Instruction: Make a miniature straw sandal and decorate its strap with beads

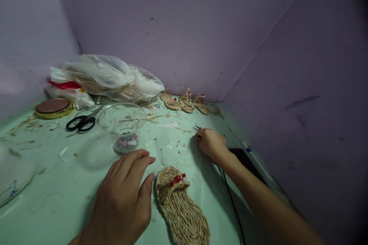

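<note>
A woven straw slipper (181, 204) with red and white beads on its strap lies on the table in front of me. Just left of it is my left hand (123, 195), empty, with thumb and fingers apart. My right hand (211, 143) is farther out on the right, low over the table, its fingers closed. Two thin metal tips (197, 127) poke out past these fingers; the rest of that small tool is hidden in the hand. A tub of coloured beads (126, 143) stands beyond my left fingertips.
Black-handled scissors (82, 122) lie left of a clear plastic bowl (120, 118). At the back are a white plastic bag (112, 78), a round tin (53, 107) and several small woven slippers (186, 104). A black cable (231, 197) and a pen (255, 160) lie on the right.
</note>
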